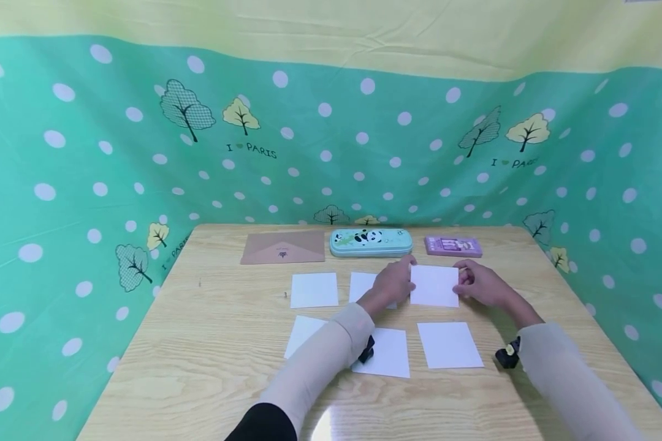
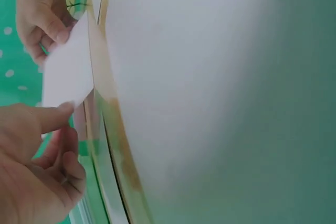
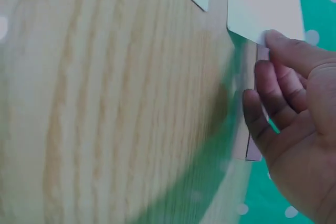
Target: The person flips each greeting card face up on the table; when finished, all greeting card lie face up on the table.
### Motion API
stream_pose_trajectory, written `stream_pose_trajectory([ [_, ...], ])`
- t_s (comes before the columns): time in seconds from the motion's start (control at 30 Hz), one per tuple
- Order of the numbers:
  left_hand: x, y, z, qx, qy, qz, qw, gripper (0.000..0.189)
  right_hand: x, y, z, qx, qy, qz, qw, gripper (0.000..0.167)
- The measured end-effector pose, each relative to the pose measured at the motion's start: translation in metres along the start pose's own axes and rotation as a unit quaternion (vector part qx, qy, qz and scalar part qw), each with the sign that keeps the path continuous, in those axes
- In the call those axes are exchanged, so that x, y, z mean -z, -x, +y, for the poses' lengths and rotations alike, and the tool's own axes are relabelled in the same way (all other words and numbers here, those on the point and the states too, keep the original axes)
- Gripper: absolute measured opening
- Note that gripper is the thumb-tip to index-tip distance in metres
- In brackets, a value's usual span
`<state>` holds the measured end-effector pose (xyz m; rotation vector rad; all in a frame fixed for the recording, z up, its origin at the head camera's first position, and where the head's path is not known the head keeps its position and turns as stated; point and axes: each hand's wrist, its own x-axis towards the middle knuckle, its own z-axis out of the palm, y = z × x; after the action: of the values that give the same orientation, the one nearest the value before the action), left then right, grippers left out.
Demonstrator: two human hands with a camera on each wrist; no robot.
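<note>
A white square sheet of paper [image 1: 434,286] is held up by its two sides between my hands. My left hand [image 1: 393,283] pinches its left edge with thumb and fingers, and my right hand [image 1: 482,285] pinches the right edge. In the left wrist view the sheet [image 2: 71,69] stands tilted, with the thumb lying on its near face. The right wrist view shows the thumb and fingertips at one corner of the sheet [image 3: 265,3], the other fingers loosely bent. My left forearm crosses over part of the sheets lying below it.
Several white sheets lie in two rows, among them a top-left one [image 1: 314,290] and a bottom-right one [image 1: 450,345]. Behind them are a brown envelope [image 1: 265,250], a blue panda pencil case [image 1: 371,243] and a purple box [image 1: 453,246]. A green dotted curtain [image 1: 309,141] surrounds the wooden table [image 1: 198,343].
</note>
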<state>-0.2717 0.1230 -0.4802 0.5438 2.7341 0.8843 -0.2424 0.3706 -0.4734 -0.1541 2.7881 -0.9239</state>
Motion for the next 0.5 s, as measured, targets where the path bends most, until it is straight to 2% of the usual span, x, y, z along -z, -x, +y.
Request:
stream_pose_trajectory([
  [0.13, 0.004, -0.001, -0.002, -0.034, 0.019, 0.034, 0.9987, 0.037, 0.003, 0.006, 0.001, 0.016, 0.021, 0.032, 0.9991, 0.018],
  [0.23, 0.005, -0.001, -0.001, -0.067, 0.011, 0.055, 0.9962, 0.020, 0.006, 0.010, 0.004, 0.026, 0.016, 0.059, 0.9978, 0.022],
  [0.33, 0.005, -0.001, -0.002, -0.086, -0.014, 0.062, 0.9943, 0.011, 0.008, 0.013, 0.008, 0.022, -0.015, 0.072, 0.9970, 0.029],
  [0.5, 0.002, 0.000, -0.003, -0.091, -0.025, 0.048, 0.9944, 0.017, 0.008, 0.017, 0.015, 0.009, -0.075, 0.045, 0.9961, 0.043],
])
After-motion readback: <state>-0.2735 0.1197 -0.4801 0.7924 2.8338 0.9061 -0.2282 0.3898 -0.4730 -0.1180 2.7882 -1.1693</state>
